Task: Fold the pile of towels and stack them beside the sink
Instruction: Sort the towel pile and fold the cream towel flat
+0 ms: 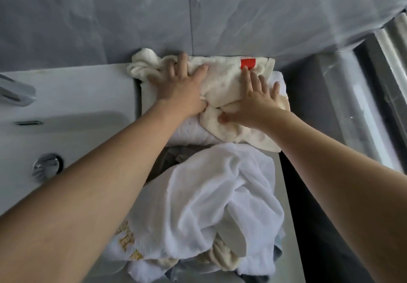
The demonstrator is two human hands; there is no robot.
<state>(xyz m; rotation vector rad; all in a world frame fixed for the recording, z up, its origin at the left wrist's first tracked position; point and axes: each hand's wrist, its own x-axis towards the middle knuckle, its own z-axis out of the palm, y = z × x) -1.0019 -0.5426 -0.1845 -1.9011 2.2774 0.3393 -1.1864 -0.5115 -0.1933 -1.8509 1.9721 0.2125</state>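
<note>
Left hand (178, 84) and right hand (253, 99), fingers spread, pressing flat on nubbly cream towel (222, 80) atop folded white towel (189, 128) beside glossy sink (72, 97); rumpled fluffy pile (211, 196) nearer.

A cream towel (222, 84) with a red tag lay crumpled on a folded white towel (187, 129), just right of the sink (72, 110). Nearer than these, right of the sink, a loose white towel (211, 196) topped the unfolded pile (220, 258).

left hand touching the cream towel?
Touching. Head view: the left hand lies flat, fingers spread, on the cream towel, with cloth bunched against its palm.
</note>
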